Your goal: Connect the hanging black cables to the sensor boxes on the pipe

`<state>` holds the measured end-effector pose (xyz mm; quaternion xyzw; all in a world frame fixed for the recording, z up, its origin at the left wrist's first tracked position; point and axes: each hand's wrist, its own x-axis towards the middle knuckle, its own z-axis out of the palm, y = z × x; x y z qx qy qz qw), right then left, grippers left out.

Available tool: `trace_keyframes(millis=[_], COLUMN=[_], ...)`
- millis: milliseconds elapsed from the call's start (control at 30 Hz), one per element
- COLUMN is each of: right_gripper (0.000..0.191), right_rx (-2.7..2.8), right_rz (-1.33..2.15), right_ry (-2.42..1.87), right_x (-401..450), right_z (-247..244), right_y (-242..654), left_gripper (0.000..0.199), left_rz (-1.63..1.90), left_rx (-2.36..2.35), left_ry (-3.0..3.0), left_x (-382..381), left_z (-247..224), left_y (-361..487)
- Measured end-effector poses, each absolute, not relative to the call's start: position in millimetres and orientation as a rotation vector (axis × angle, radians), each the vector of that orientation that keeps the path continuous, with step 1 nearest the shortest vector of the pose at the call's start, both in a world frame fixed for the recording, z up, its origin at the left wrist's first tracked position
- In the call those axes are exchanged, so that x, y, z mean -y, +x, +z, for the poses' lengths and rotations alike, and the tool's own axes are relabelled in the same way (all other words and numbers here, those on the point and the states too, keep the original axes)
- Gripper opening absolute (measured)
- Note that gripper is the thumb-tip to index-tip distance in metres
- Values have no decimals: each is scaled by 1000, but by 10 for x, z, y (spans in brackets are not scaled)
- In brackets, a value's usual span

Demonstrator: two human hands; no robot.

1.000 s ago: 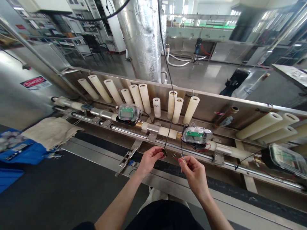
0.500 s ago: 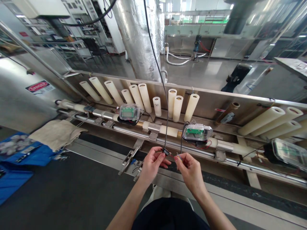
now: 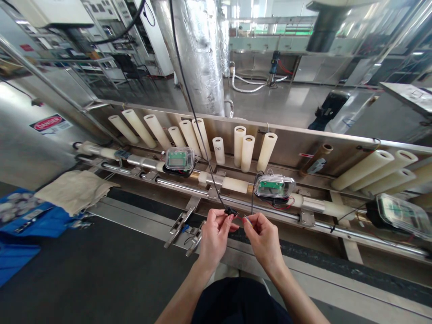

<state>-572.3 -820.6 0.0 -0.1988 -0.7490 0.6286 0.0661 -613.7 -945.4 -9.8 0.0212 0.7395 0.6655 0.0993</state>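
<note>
My left hand pinches the end of a black cable that hangs from above. A small black piece sits at that end, between thumb and fingers; its exact kind is too small to tell. In my right hand, thumb and forefinger close on thin coloured wires at the end of another dark cable. This second cable comes down from a clear box with a green circuit board. A short red wire shows between the two hands, which are held slightly apart.
A metal rail runs across behind my hands, with a second clear box on the left. Several off-white tubes lean against a metal wall. Metal clamps, a beige cloth and blue bins lie leftward.
The hanging black cable now slants more to the upper left, and the black piece in my left hand has turned. Both hands keep their pinch. The whole view has shifted slightly.
</note>
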Motion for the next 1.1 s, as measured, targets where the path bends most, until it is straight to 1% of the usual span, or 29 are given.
trace_keyframes(millis=[467,700,900,1000,1100], right_gripper=[24,18,10,10,10], right_rx=[2285,2292,2393,2417,2427], right_rz=[1847,1827,1608,1523,1491], right_ry=[-604,-489,-285,-215,-196], right_x=[8262,8251,8203,8190,8187], right_z=[28,34,85,87,74], right_y=[-5725,-5699,-5672,-5669,-5667], left_gripper=[22,22,23,24,22], left_rz=[1890,1958,1956,1910,1851], left_rx=[-2307,-2182,-2118,-2166,-2255], left_ry=[131,138,114,112,150], left_x=[9479,9497,9511,9512,9514], left_z=[-103,-36,5,32,57], left_y=[-6079,-6079,-6076,-6069,-6057])
